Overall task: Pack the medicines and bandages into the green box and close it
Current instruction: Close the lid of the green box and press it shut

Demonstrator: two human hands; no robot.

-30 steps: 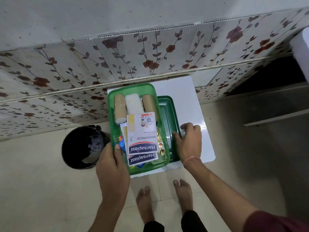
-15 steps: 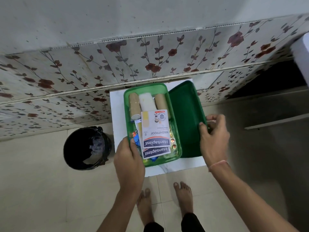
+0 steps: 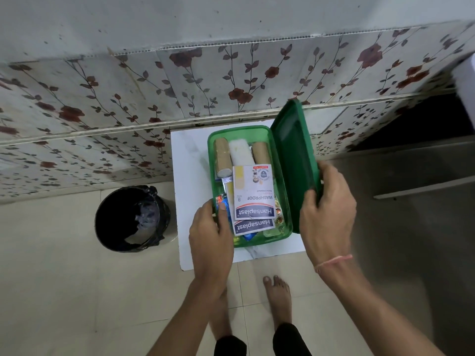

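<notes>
Both hands (image 3: 210, 235) (image 3: 326, 214) apparently gripping box (image 3: 285, 227), lid (image 3: 293, 163).

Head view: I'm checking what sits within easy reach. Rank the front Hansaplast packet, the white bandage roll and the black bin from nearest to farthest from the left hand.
1. Front Hansaplast packet: in the green box, just right of the left hand.
2. White bandage roll: at the box's far end, between two tan rolls.
3. Black bin: on the floor, out to the left.
</notes>
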